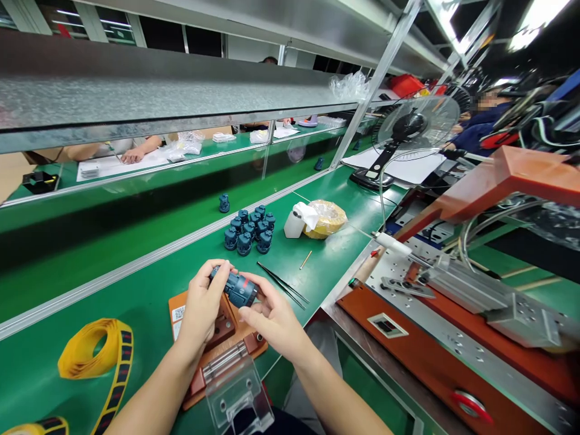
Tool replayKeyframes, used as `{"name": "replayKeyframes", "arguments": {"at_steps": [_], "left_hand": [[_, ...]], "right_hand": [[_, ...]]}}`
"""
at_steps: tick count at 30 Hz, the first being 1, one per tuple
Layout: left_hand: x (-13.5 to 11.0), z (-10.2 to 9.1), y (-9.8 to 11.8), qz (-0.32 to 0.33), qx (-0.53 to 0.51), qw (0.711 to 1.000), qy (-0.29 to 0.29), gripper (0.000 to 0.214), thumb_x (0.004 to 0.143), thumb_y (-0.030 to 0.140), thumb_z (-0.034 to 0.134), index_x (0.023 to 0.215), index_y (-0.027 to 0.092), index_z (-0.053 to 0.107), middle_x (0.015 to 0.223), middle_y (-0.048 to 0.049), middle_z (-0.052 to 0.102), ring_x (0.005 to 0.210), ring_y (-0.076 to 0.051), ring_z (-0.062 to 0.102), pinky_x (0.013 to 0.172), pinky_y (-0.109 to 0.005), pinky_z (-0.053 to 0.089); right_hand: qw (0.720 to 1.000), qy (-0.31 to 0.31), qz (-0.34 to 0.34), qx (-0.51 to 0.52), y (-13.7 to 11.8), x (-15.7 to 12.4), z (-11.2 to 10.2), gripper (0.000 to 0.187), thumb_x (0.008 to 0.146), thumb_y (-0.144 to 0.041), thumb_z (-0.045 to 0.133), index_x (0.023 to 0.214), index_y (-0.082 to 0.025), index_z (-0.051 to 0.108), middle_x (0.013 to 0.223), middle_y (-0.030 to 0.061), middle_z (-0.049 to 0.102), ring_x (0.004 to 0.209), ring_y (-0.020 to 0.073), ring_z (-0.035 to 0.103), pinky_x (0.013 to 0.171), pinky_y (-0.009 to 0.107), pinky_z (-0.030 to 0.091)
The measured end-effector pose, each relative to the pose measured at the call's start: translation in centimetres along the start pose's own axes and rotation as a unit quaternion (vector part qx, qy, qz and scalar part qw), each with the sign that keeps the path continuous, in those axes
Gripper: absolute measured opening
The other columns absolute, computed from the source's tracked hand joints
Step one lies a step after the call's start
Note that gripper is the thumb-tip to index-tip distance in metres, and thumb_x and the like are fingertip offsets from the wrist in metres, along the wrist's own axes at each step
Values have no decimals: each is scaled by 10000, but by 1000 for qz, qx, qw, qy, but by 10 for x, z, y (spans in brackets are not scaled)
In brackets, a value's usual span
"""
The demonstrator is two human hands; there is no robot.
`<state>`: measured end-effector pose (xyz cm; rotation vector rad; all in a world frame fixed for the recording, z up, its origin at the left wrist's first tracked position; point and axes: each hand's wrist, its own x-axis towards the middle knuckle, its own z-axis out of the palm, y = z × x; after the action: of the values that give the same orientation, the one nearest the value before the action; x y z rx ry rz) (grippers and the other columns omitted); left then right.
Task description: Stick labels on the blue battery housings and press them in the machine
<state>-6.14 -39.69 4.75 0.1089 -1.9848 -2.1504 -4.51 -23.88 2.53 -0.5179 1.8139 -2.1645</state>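
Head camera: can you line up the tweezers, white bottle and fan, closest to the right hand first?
1. Tweezers, on the green bench by the right hand.
2. White bottle, farther up the bench.
3. Desk fan, farthest, toward the right.

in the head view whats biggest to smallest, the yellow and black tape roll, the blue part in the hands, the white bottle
1. yellow and black tape roll
2. blue part and white bottle: cannot rank these surely; the blue part looks larger, but it is nearer the camera

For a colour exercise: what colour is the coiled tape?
The coiled tape is yellow with dark bands, best in head view.
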Motion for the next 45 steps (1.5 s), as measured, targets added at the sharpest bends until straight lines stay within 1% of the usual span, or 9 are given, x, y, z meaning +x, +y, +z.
{"name": "replayKeyframes", "arguments": {"at_steps": [5, 11, 16, 20, 25, 32, 37, 41, 45], "left_hand": [[-5, 1, 0, -9, -6, 1000, -19, 361, 886, 559, 654, 989, 216, 701, 1062, -52, 696, 963, -189, 618, 805, -251, 488], [-14, 5, -1, -56, -112, 988, -93, 670, 726, 386, 870, 1298, 274, 540, 1346, -100, 623, 1158, -224, 646, 959, -311, 526], [-17, 6, 3, -59, -97, 989, -92, 599, 784, 398, 824, 1297, 262, 546, 1369, -99, 620, 1183, -219, 638, 988, -304, 513], [-18, 6, 4, -66, -45, 996, -50, 556, 771, 450, 824, 1229, 250, 579, 1252, -78, 662, 1064, -202, 662, 907, -296, 533], [-19, 8, 0, -56, -22, 997, -41, 526, 803, 477, 789, 1228, 258, 570, 1171, -57, 659, 1026, -186, 649, 898, -293, 529], [-21, 11, -1, -89, -130, 984, -82, 766, 743, 405, 861, 1388, 325, 455, 1365, -72, 564, 1139, -206, 626, 972, -323, 517], [-20, 13, 2, -127, -215, 965, -79, 567, 896, 491, 691, 1399, 291, 520, 1465, -105, 533, 1307, -273, 548, 1068, -379, 472], [-24, 15, 5, -140, -230, 958, -96, 680, 851, 428, 768, 1445, 296, 466, 1389, -95, 599, 1255, -247, 589, 1048, -343, 482], [-28, 18, 9, -151, -233, 953, -122, 868, 766, 255, 853, 1493, 288, 379, 1125, -54, 705, 1031, -178, 673, 945, -283, 515]], "right_hand": [[1000, 28, -9, 6, 2, -1, -1, 561, 871, -323, 745, 1389, -294, 532, 1379, 71, 586, 1030, 193, 648, 837, 317, 559], [995, 82, -43, -39, -1, -2, -2, 545, 836, -283, 764, 1352, -267, 590, 1362, 86, 599, 1114, 232, 628, 838, 332, 572], [996, 68, -34, 48, 9, -3, -3, 569, 817, -298, 803, 1347, -275, 595, 1351, 71, 623, 1170, 248, 630, 924, 366, 574], [989, 42, -20, 138, 16, -4, 0, 556, 810, -316, 823, 1321, -275, 608, 1326, 52, 650, 1121, 229, 658, 871, 349, 610], [986, 44, -11, 159, 16, -3, 2, 533, 805, -333, 828, 1296, -280, 628, 1285, 39, 672, 1150, 239, 644, 823, 344, 637], [992, 108, -70, -18, 14, -3, 0, 580, 799, -322, 824, 1339, -259, 620, 1295, 84, 630, 1145, 251, 641, 916, 365, 597], [977, 132, -135, -100, 14, -6, -2, 579, 836, -241, 787, 1378, -301, 592, 1318, 84, 594, 1174, 249, 624, 914, 358, 605], [947, 158, -184, -208, 14, -7, -5, 586, 850, -163, 741, 1396, -287, 566, 1251, 91, 616, 1121, 240, 626, 876, 357, 608], [901, 169, -241, -319, 12, -9, -7, 569, 890, -117, 650, 1427, -253, 524, 1168, 97, 631, 1051, 239, 632, 873, 384, 597]]}}
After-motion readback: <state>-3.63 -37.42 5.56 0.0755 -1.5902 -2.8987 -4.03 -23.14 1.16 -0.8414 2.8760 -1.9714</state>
